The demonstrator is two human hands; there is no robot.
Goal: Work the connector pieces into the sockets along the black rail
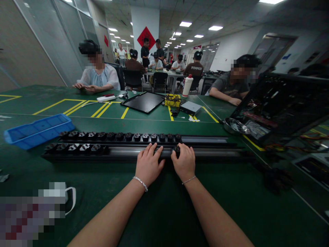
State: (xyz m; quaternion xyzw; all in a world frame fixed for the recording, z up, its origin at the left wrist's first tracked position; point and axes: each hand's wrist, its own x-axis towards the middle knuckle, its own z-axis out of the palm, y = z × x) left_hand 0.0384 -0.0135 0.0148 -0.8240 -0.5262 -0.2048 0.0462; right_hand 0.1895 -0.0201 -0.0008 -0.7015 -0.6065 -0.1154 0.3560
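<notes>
Beneath the left hand [149, 164], fingers spread, the near black rail [125, 152] is lying; just right of those fingers, the right hand [184, 161] is gripping a black module [177, 150] at that rail.

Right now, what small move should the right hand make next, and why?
Probably slide the black piece left along the front rail: the right hand holds it there, and that rail's other pieces sit toward its left end. The left hand, resting on the rail in between, would likely need to make room.
</notes>
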